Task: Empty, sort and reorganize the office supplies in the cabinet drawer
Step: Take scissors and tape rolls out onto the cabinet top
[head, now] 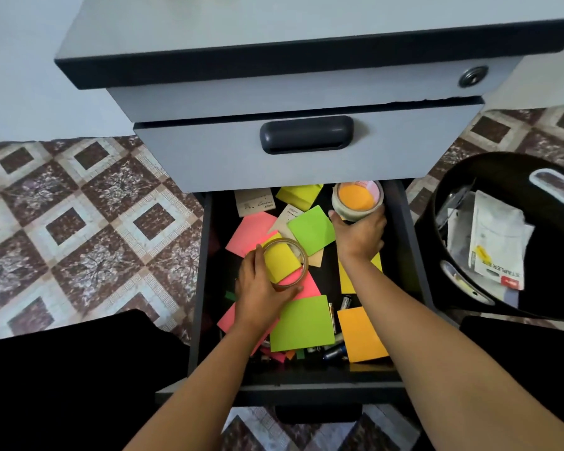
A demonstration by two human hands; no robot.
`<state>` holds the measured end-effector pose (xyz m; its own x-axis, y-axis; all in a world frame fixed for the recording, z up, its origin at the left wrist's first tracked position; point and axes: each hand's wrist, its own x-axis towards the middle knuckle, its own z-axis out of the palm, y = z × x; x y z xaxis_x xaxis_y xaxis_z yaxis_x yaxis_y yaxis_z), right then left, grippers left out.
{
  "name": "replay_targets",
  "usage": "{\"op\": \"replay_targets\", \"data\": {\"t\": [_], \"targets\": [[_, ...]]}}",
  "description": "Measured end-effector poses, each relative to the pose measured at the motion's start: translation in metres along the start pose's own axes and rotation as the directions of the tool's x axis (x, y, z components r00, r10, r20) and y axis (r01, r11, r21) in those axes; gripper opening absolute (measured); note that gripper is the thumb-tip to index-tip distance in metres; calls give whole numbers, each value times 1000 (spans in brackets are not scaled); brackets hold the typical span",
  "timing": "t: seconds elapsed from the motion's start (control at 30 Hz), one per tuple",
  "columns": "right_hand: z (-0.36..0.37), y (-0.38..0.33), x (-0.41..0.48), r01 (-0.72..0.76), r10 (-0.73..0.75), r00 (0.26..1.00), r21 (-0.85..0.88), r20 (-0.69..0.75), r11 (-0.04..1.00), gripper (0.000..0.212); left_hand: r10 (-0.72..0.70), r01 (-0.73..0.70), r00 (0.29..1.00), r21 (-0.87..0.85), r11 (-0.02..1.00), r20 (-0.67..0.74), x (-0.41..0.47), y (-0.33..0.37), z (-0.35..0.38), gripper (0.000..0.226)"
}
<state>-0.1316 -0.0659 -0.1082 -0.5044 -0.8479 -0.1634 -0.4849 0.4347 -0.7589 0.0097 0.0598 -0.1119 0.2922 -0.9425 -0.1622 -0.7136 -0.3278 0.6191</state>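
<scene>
Both forearms reach into the open drawer [206,255]. The left hand [261,286] grips a clear tape roll [304,265] over a yellow pad [280,263]. The right hand [360,236] grips a white tape roll [355,211] at the back right. Sticky notes [302,323] litter the drawer, and a black bin [437,206] stands beside it.

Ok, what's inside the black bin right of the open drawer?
A white packet printed STAPLER leans inside the black bin, with crumpled plastic beside it. Whatever lies beneath them at the bottom is covered.
</scene>
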Motion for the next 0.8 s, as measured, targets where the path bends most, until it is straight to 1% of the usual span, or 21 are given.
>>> {"op": "replay_targets", "data": {"t": [0.2,0.3,0.37,0.53,0.7,0.8], "targets": [[7,-1,6,-43,42,999,-45,-33,998,102,-3,3,1000,21,1000,3,1,-2,1,111],[10,-7,5,-80,78,995,-22,-64,997,104,-1,0,1000,26,1000,7,1,-2,1,110],[11,-10,7,-106,105,991,1,-77,994,105,1,-1,1000,16,1000,5,1,-2,-1,108],[9,-14,10,-111,109,993,-39,-53,993,103,-3,4,1000,-49,999,21,0,-3,-5,102],[2,-14,7,-87,88,996,51,-18,995,96,12,-12,1000,-143,990,-1,-2,2,-9,96],[-6,-10,-1,14,-15,1000,153,7,988,90,31,-33,999,-168,985,-12,-6,8,-15,96]]}}
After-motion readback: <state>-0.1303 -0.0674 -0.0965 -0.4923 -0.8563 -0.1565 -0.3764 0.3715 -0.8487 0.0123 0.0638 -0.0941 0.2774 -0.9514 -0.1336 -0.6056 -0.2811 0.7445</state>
